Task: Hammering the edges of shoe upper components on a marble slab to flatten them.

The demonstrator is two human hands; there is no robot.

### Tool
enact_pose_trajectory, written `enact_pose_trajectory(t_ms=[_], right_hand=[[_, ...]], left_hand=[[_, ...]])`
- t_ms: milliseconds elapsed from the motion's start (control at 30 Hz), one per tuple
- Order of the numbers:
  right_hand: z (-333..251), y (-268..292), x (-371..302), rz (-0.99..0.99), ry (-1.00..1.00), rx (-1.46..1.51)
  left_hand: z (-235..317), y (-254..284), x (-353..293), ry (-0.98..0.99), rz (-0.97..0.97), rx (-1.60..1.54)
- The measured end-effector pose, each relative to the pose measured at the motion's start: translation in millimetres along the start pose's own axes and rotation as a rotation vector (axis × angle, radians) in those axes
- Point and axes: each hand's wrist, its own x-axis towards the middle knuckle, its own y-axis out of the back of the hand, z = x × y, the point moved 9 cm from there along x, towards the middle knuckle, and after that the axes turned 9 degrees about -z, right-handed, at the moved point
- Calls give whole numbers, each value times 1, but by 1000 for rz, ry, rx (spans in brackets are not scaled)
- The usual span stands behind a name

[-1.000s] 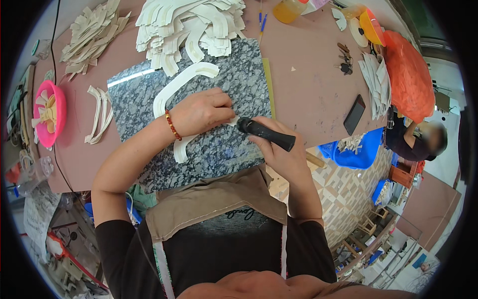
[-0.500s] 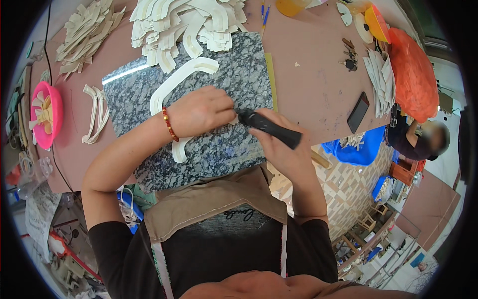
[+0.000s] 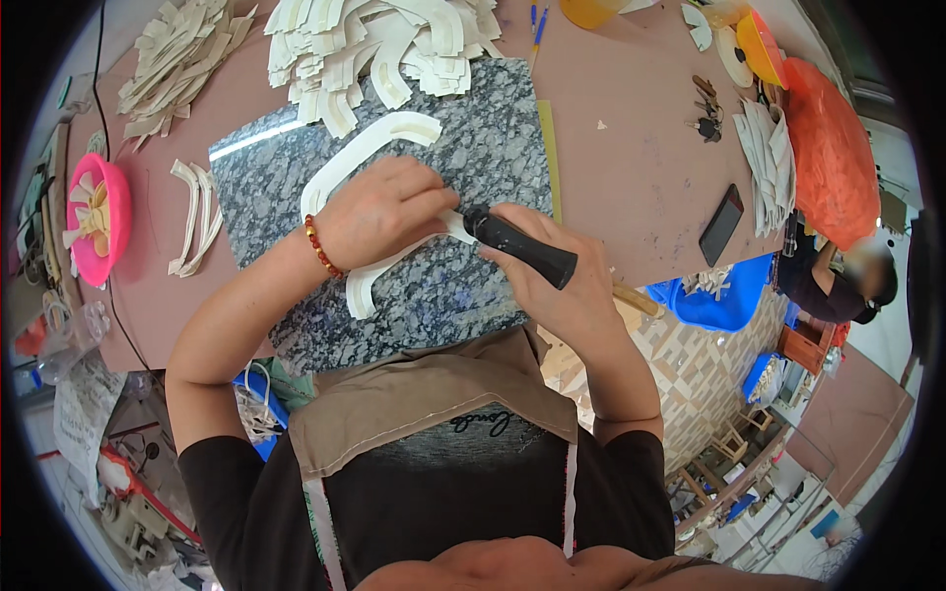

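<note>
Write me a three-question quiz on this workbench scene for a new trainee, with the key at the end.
1. Which hand grips the tool's black flared handle?

2. True or false: the black rectangular phone lies on the brownish-pink tabletop, to the right of the speckled grey stone slab.

3. Fill in the blank: the red beaded bracelet circles the person's ____ wrist.

Key:
1. The right hand.
2. True.
3. Left.
</note>
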Motion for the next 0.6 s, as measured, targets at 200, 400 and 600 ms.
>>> enact_pose_trajectory(t_ms=[200,400,600], right_hand=[[9,3,-4,20,-62,93],[6,14,-3,94,-29,135],[6,8,4,-15,-62,165]], left_hand=[[-6,8,-9,153,65,-67],[10,7,-7,73,18,128],[35,-10,-5,32,-136,410]])
